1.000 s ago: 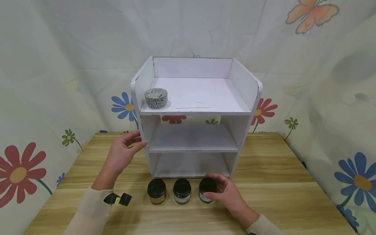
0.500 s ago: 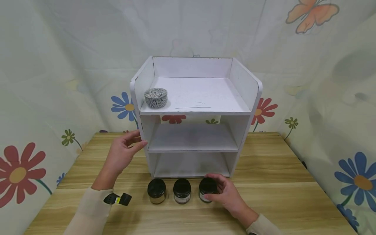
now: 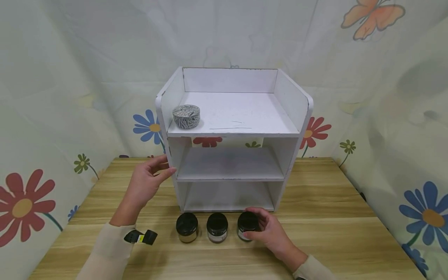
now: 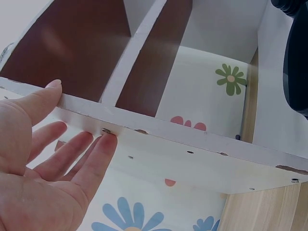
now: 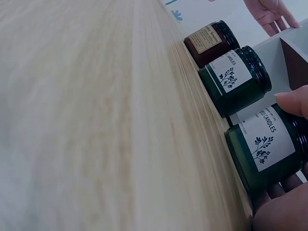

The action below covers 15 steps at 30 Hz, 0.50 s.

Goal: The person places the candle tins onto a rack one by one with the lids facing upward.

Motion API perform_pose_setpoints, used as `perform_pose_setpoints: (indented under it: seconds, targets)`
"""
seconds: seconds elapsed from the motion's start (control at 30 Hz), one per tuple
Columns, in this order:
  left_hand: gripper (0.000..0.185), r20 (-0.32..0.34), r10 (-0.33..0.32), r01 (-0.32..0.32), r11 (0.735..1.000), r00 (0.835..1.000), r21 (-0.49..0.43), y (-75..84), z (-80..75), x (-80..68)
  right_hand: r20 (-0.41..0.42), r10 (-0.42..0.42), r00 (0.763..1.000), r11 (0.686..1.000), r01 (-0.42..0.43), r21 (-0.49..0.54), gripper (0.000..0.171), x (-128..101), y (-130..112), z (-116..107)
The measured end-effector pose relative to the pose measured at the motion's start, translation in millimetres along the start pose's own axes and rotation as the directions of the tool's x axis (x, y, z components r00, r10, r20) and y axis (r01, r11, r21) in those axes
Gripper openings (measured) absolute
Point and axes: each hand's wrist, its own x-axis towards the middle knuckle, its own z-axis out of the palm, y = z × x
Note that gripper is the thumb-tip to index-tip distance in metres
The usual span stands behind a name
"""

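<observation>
My left hand (image 3: pixel 145 181) holds the left side panel of a white shelf unit (image 3: pixel 229 165). In the left wrist view its thumb lies across the panel's front edge and its fingers (image 4: pixel 98 163) lie along the outer face. My right hand (image 3: pixel 271 233) holds the rightmost candle jar (image 3: pixel 247 221), thumb near the black lid and fingers round the far side. That jar's green glass (image 5: pixel 262 149) and white label show in the right wrist view. Beside it stand a second green candle jar (image 3: pixel 217 227) and a brown jar (image 3: pixel 187 227) with a tan label.
A round grey-patterned tin (image 3: pixel 186 116) sits at the left of the unit's top shelf. All three jars stand in a row on the wooden table (image 3: pixel 332 225), just before the unit. A flowered cloth (image 3: pixel 105 77) hangs behind and at both sides.
</observation>
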Motion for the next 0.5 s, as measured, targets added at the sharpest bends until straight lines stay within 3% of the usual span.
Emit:
perform_pose_setpoints:
  seconds: [0.5]
  targets:
    - [0.061,-0.005,0.004,-0.004,1.0,1.0,0.006,-0.6,0.2,0.9,0.006,0.003,1.0,1.0,-0.003,0.0,0.074,-0.3,1.4,-1.6]
